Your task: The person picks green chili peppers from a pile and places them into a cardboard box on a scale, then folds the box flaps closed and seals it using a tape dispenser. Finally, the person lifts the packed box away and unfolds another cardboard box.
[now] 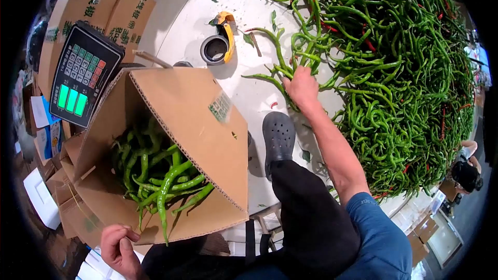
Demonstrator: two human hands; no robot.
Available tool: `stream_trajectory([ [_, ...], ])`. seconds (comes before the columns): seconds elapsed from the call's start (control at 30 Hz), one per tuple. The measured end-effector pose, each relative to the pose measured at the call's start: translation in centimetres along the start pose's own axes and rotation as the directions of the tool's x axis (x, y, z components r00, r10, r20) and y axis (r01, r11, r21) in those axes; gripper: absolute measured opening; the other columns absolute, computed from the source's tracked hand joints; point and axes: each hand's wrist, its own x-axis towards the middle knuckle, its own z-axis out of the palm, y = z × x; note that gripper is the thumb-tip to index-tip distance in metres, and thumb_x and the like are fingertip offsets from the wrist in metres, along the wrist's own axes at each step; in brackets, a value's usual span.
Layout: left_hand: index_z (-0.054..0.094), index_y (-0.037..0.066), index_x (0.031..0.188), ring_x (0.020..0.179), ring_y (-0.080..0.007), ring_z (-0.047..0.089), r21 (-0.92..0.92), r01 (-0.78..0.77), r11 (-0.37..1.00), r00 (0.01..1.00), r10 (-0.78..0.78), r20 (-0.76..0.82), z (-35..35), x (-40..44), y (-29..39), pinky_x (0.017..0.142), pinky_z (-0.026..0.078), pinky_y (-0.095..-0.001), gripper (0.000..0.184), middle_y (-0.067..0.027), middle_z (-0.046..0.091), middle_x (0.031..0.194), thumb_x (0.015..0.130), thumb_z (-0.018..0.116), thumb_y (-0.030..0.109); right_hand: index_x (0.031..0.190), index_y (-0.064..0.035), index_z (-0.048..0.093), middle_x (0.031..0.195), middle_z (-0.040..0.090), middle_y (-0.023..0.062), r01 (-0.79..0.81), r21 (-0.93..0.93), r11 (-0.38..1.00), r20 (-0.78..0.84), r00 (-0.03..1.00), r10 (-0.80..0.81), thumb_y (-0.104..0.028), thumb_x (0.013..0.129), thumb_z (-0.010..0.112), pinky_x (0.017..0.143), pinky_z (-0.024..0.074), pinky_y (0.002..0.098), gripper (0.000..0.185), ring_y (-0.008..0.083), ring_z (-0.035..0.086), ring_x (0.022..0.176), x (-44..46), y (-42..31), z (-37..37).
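Note:
My right hand (pixel 302 89) reaches down to the floor, its fingers closed on several long green chili peppers (pixel 282 65) at the near edge of the big heap. My left hand (pixel 119 249) is at the lower left, beside the front corner of an open cardboard box (pixel 194 109). Its fingers are curled towards the thumb, and nothing shows in them. Inside the box lies a pile of green chili peppers (pixel 168 181), some with their tips over the front edge.
A heap of green chili peppers (pixel 394 88), with some red ones, covers the right side. A scale display (pixel 83 75) stands left of the box. A tape dispenser (pixel 227 36) and a tape roll (pixel 214 49) are on the floor beyond my shoe (pixel 278 137). Another person (pixel 465 168) is at far right.

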Motion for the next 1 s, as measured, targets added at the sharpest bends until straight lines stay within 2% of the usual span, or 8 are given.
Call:
stream_trajectory([
  [0.2,0.067,-0.008,0.111,0.085,-0.0251,0.066,0.118,-0.045,0.992,0.989,0.028,0.142,-0.1,0.9,2.3,0.078,0.055,-0.0339,0.017,-0.021,0.066,0.11,0.099,0.059,0.002,0.113,-0.0012,0.061,0.11,0.067,0.0251,-0.019,0.044,0.999,0.084,0.996,0.015,-0.022,0.084,0.065,0.085,0.0567,0.0508,0.036,0.0434,0.07,0.094,1.7,0.2,-0.3],
  [0.37,0.067,-0.009,0.11,0.086,-0.0243,0.066,0.092,-0.02,0.996,0.99,0.007,0.139,0.0,0.9,2.6,0.081,0.055,-0.0337,0.017,-0.0205,0.066,0.111,0.099,0.058,0.0,0.108,0.0051,0.068,0.091,0.071,0.0268,-0.068,0.268,0.961,0.238,0.971,0.002,-0.03,0.076,0.066,0.083,0.0548,0.0474,0.048,0.0424,0.07,0.091,2.2,2.5,-1.7],
  [0.5,0.067,-0.009,0.109,0.086,-0.0246,0.067,0.085,0.0,0.996,0.992,-0.011,0.124,0.6,1.2,2.8,0.081,0.055,-0.0342,0.016,-0.0207,0.067,0.109,0.098,0.058,-0.002,0.098,0.0035,0.069,0.079,0.066,0.0129,-0.141,0.614,0.777,0.317,0.945,-0.079,-0.023,0.077,0.067,0.072,0.0512,0.035,0.034,0.0196,0.062,0.074,2.0,4.4,-4.6],
  [0.63,0.065,-0.005,0.107,0.077,-0.0198,0.061,0.076,0.025,0.997,0.997,-0.031,0.076,0.4,0.4,0.9,0.072,0.05,-0.0305,0.017,-0.0169,0.062,0.102,0.099,0.058,0.007,0.106,0.0038,0.07,0.088,0.068,0.0059,-0.145,0.743,0.654,0.293,0.948,-0.122,-0.017,0.08,0.064,0.071,0.0486,0.0292,0.034,0.0137,0.06,0.078,2.6,4.1,-5.4],
  [0.67,0.064,-0.003,0.107,0.073,-0.0175,0.058,0.061,0.034,0.998,0.998,-0.037,0.05,0.2,-0.1,0.1,0.068,0.047,-0.0288,0.018,-0.015,0.059,0.099,0.1,0.058,0.013,0.108,-0.0006,0.07,0.082,0.063,-0.0002,-0.151,0.77,0.62,0.292,0.947,-0.133,-0.018,0.082,0.066,0.054,0.0348,0.0257,0.032,0.007,0.047,0.062,2.8,4.1,-5.2],
  [0.83,0.063,-0.002,0.109,0.074,-0.0174,0.058,0.092,0.037,0.995,0.995,-0.045,0.084,0.2,0.2,0.4,0.07,0.047,-0.0293,0.019,-0.0147,0.058,0.099,0.101,0.058,0.014,0.101,-0.0043,0.067,0.087,0.071,0.0043,-0.23,0.865,0.446,0.347,0.916,-0.201,-0.011,0.081,0.066,0.048,0.0316,0.0242,0.021,0.006,0.047,0.057,3.8,2.8,-4.6],
  [0.87,0.063,-0.002,0.109,0.074,-0.0174,0.057,0.088,0.054,0.995,0.995,-0.061,0.075,0.2,0.1,0.6,0.07,0.047,-0.0292,0.019,-0.0146,0.058,0.099,0.101,0.058,0.015,0.098,-0.0057,0.064,0.085,0.071,0.0044,-0.315,0.9,0.301,0.376,0.911,-0.17,-0.009,0.082,0.066,0.047,0.0322,0.0245,0.017,0.007,0.047,0.055,3.8,2.5,-4.3],
  [1.0,0.063,-0.002,0.109,0.075,-0.0174,0.057,0.07,0.079,0.994,0.994,-0.084,0.072,0.7,0.3,1.1,0.07,0.046,-0.029,0.019,-0.0145,0.058,0.1,0.101,0.058,0.015,0.101,-0.0012,0.068,0.08,0.066,0.0043,-0.333,0.891,0.307,0.383,0.916,-0.118,-0.017,0.083,0.07,0.055,0.0416,0.0257,0.024,0.0108,0.056,0.063,4.2,3.3,-2.3],
])
